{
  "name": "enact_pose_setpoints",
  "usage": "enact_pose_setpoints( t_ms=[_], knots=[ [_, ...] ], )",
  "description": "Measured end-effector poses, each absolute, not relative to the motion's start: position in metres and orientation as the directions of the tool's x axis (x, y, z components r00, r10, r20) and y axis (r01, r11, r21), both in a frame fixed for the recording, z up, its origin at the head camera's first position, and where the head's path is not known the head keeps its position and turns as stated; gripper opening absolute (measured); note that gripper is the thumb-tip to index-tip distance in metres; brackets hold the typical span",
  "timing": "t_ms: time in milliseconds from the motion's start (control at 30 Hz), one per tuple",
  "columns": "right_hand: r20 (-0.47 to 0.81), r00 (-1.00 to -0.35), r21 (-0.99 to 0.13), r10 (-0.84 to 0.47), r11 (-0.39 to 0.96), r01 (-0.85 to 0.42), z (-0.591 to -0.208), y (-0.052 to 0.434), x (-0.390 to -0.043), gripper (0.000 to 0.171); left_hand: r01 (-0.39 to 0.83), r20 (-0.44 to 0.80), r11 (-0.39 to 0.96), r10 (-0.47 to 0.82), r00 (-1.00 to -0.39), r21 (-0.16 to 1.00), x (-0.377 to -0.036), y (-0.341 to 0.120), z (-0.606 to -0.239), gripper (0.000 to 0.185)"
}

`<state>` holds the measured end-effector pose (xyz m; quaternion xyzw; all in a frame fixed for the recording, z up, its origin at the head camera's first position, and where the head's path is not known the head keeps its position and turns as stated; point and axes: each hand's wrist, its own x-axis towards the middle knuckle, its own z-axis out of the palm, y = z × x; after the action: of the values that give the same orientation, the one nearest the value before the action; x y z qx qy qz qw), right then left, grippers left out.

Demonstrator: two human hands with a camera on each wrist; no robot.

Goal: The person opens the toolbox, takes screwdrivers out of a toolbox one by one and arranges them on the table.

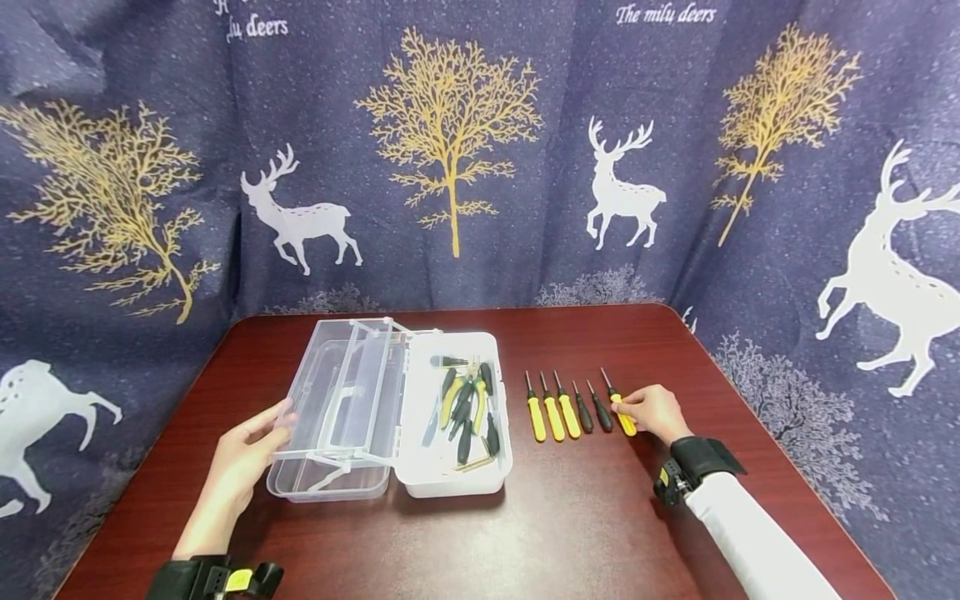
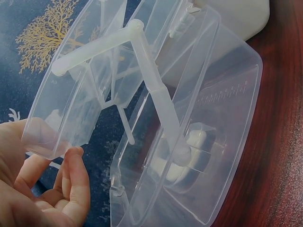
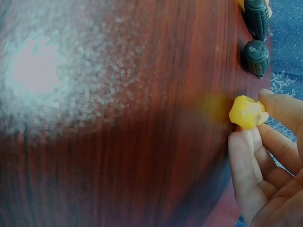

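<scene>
My left hand [image 1: 243, 450] grips the near left corner of a clear plastic tray [image 1: 318, 358], which is joined by hinged arms to an open toolbox [image 1: 491, 485]. Its clear lid [image 2: 246, 113] lies folded back on the left, beneath the tray. To the right of the box, my right hand [image 1: 656, 411] pinches the yellow handle of a screwdriver [image 1: 627, 426], thumb on one side and fingers on the other. This screwdriver is at the right end of a row, beside two black-handled screwdrivers [image 1: 602, 416] and three yellow-handled screwdrivers [image 1: 553, 418].
Inside the white base lie pliers [image 1: 447, 402] with yellow and black handles, several black-handled tools [image 1: 465, 442] and thin brass-coloured pieces [image 1: 474, 464]. All stands on a dark red wooden table [image 1: 570, 525], with a patterned blue cloth [image 1: 510, 275] hanging behind.
</scene>
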<state>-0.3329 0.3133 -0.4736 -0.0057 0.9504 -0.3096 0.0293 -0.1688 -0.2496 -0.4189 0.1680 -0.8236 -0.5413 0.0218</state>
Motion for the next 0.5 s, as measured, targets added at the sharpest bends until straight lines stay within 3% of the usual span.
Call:
enact_pose_setpoints(
  t_ms=[500],
  knots=[
    [-0.057, -0.998, -0.655, -0.005, 0.755, 0.034, -0.4747, 0.3218, -0.3289, 0.034, -0.227, -0.123, 0.349, -0.296, -0.947, 0.909, -0.1700, -0.2482, -0.4206, 0.056]
  ],
)
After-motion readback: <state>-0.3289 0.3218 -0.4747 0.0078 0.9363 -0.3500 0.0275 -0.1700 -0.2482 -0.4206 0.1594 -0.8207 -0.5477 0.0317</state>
